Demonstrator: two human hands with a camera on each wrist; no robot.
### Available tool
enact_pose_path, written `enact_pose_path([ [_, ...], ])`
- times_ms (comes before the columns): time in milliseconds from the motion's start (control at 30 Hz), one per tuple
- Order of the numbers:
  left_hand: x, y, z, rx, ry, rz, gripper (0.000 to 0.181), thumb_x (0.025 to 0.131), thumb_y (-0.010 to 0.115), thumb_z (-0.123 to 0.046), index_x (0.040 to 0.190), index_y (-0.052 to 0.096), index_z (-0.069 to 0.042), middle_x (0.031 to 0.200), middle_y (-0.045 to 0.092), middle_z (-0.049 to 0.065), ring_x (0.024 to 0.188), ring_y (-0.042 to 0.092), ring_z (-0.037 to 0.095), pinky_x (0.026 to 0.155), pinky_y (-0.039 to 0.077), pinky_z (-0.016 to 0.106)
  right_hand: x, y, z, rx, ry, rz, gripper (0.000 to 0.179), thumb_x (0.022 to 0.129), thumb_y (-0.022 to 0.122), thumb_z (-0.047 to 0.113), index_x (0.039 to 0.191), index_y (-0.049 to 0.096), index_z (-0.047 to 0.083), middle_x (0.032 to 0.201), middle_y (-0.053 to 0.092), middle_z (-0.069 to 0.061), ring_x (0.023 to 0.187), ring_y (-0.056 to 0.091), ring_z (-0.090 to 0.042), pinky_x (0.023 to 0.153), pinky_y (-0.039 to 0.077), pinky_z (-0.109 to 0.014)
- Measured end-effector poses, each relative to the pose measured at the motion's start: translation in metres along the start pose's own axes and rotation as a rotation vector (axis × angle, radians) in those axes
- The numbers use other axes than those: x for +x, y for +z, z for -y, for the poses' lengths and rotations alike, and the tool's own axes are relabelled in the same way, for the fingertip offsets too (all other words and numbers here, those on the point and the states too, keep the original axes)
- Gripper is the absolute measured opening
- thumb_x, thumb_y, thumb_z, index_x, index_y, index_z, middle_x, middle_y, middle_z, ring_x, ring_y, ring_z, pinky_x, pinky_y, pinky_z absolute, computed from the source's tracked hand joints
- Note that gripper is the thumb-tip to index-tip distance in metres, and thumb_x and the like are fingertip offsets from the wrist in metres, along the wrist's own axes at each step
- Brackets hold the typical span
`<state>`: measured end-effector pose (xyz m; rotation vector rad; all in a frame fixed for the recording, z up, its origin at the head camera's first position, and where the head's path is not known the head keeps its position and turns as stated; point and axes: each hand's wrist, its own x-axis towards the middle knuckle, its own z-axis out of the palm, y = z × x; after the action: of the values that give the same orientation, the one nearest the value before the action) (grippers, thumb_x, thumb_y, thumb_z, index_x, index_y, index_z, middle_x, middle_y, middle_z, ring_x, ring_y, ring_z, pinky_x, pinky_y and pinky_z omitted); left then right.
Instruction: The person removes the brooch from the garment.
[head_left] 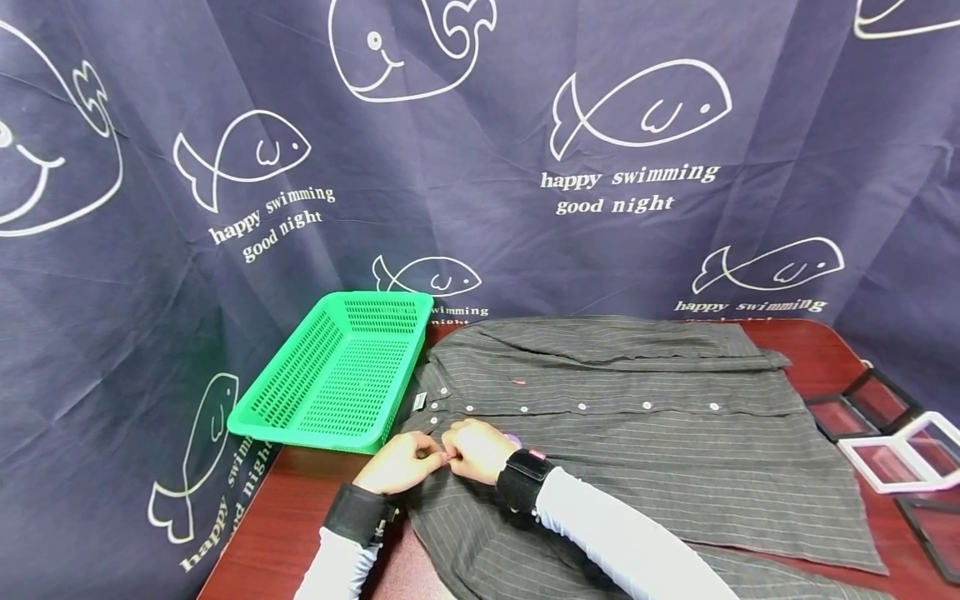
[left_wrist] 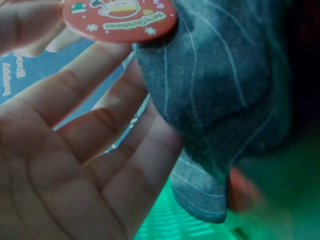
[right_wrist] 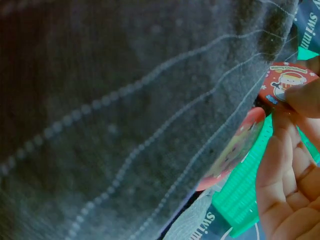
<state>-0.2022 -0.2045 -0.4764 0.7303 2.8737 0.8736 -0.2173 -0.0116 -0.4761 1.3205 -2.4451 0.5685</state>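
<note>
A dark grey pinstriped shirt (head_left: 645, 467) lies spread on the table, its row of white buttons running across. Both hands meet over it near the collar. My left hand (head_left: 401, 463) pinches the edge of a round red badge (left_wrist: 120, 19) with a Christmas print; its other fingertips lie against the striped cloth (left_wrist: 210, 75). My right hand (head_left: 478, 450) has its fingers curled at the same spot. In the right wrist view a thumb presses on the printed face of a red badge (right_wrist: 285, 82), and a second red round badge (right_wrist: 237, 150) sits along the cloth's edge.
A green plastic basket (head_left: 300, 435) stands left of the shirt. Black and white frames (head_left: 885, 479) lie at the table's right side. Beside the right wrist a purple edge (head_left: 513, 439) shows. A blue curtain (head_left: 480, 192) with fish drawings hangs behind.
</note>
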Motion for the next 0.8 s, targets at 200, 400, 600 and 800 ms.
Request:
enact_pose_path([
  [200,-0.002,-0.002,-0.004,-0.007,0.000,0.017,0.016,0.087,0.067,-0.029,0.078,0.072,-0.017,0.070,0.066,-0.011,0.065,0.051,-0.003,0.060,0.044,0.018,-0.001,-0.002,-0.001,0.016,0.010,0.025,0.018,0.070,0.075,0.010,0.066,0.058,0.014,0.068,0.056,0.004,0.066,0.054,-0.011,0.062,0.042,-0.021],
  [400,-0.003,-0.003,-0.005,-0.025,-0.005,0.027,0.012,0.087,0.069,-0.026,0.081,0.073,-0.016,0.072,0.066,-0.010,0.067,0.054,-0.002,0.061,0.046,0.019,-0.003,-0.012,-0.001,0.093,0.078,0.100,0.008,0.076,0.076,0.016,0.073,0.068,0.015,0.074,0.059,0.004,0.066,0.053,-0.005,0.062,0.041,-0.014],
  [600,-0.004,-0.001,-0.004,-0.042,-0.005,0.046,0.011,0.085,0.071,-0.026,0.083,0.073,-0.016,0.076,0.068,-0.009,0.070,0.055,-0.002,0.063,0.047,0.020,-0.003,-0.018,0.000,0.142,0.106,0.175,0.005,0.078,0.076,0.017,0.076,0.071,0.015,0.075,0.062,0.005,0.067,0.055,-0.002,0.065,0.043,-0.013],
  [800,-0.006,-0.003,-0.009,-0.049,0.032,0.046,0.015,0.081,0.075,-0.025,0.085,0.073,-0.011,0.079,0.070,-0.004,0.072,0.060,0.007,0.063,0.048,0.019,-0.005,-0.013,0.003,0.136,0.088,0.191,0.008,0.076,0.078,0.019,0.073,0.071,0.015,0.073,0.061,0.005,0.065,0.053,-0.001,0.062,0.041,-0.012],
])
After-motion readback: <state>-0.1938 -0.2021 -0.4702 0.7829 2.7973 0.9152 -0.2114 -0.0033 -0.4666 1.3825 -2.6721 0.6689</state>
